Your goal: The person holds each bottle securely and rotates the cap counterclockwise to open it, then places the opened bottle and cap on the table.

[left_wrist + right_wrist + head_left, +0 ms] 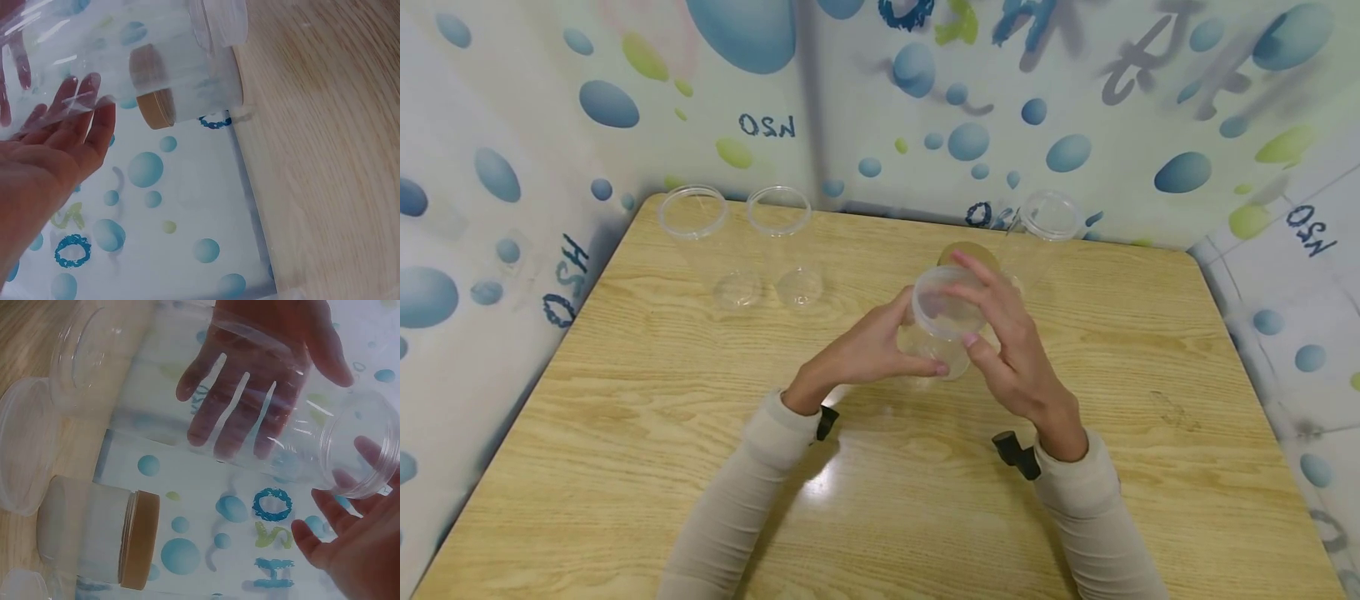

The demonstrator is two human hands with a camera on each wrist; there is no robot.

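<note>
A: Where is the clear jar (169, 394)?
B: Upright between the two hands, around the middle of the table (910, 500). I can't tell whether its base touches the wood.
A: How does the left hand (876, 337) stand?
B: Wide. Its fingers are straight and splayed along the far side, visible through the plastic, with the thumb well apart on the near side.
A: And the right hand (1018, 342)?
B: Spread about the upper rim, thumb near, fingers across. Whether it really grips, I can't tell.
A: What crowds them?
B: A brown-lidded container (90, 528) stands just behind the jar, and a translucent disc (28, 450) lies low near its base. Farther right and back is another clear container (1051, 235).
A: Any room sideways?
B: A wide stretch of tabletop runs from the right hand to the right edge, and another from the forearms to the left edge. Two tall clear containers stand at the back left: the outer one (737, 290) and the inner one (801, 287).
A: And the back edge?
B: The patterned wall (880, 137) rises right behind it.
</note>
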